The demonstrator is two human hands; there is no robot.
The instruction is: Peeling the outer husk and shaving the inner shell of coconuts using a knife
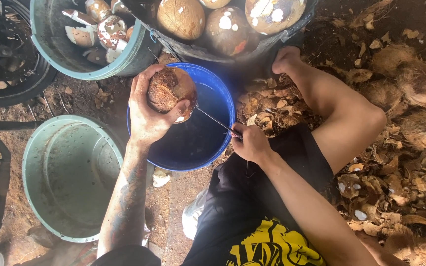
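The left hand (146,116) is wrapped around a brown, husky coconut (170,91), fingers curled over its far side and thumb pressed on the near face, holding it above the blue bucket (223,98). The right hand (251,143) sits apart from the left, down by the bucket's near rim, closed in a fist on the handle of a thin knife (215,120) whose blade slants up to touch the coconut's lower edge, just beside the left thumb. So the coconut lies fully in the left grip, with the right hand reaching it only through the blade. Past the blue bucket, a dark tub (272,42) holds several peeled coconuts (181,17) with white patches. Left of it a pale green bucket (55,44) carries broken coconut pieces (104,27), and another pale green bucket (35,167) stands by the left forearm. Husk scraps (395,162) cover the ground around the person's bent bare leg (336,108).
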